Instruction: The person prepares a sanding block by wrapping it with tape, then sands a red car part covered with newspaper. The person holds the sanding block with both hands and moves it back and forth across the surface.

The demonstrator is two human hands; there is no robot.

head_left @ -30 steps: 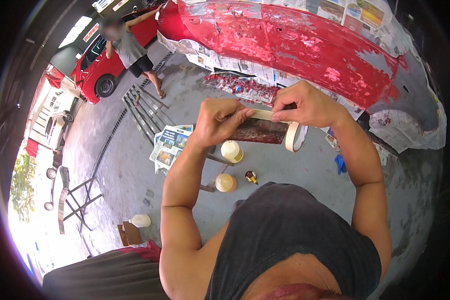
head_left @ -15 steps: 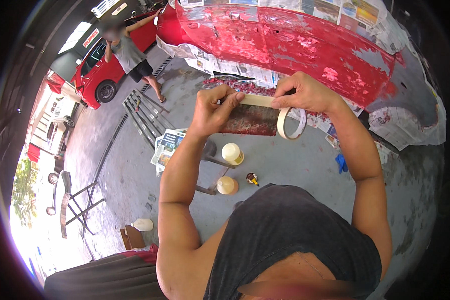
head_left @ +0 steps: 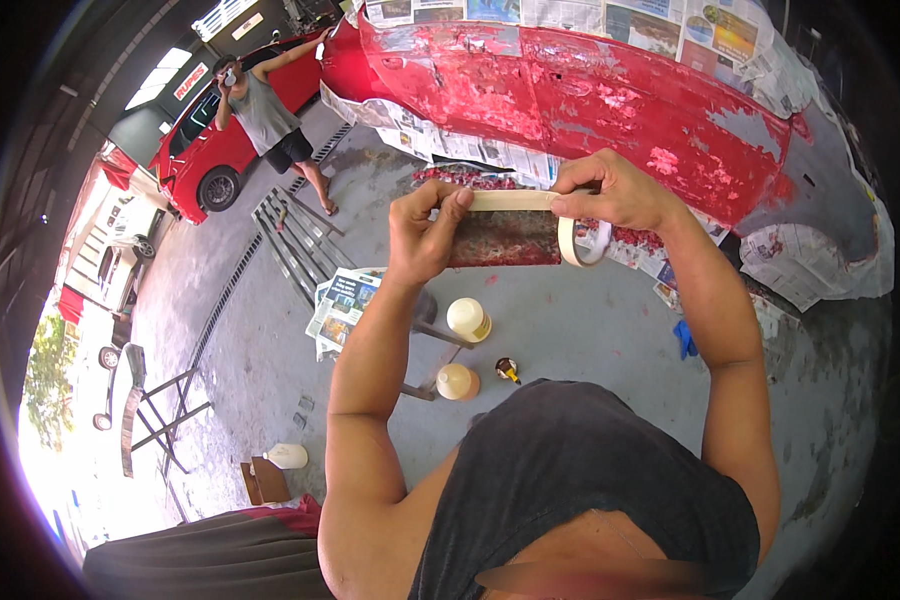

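L hand [head_left: 422,232] grip closed, thumb + fingers pinching the free end of a strip of masking tape [head_left: 510,200], pulled out level toward the R hand [head_left: 612,190]. R grip closed around the tape roll [head_left: 580,243], which hangs just below its fingers. Under the strip, betw. both grips, a rusty red panel piece [head_left: 498,238], touching L fingers. Beyond the hands: red car body [head_left: 610,90] w/ newspaper masking [head_left: 440,140]. Below the grips, on the floor, two cream-capped bottles [head_left: 468,319].

Beige tape roll [head_left: 577,243] upright, strip [head_left: 510,200] pulled left (taut).
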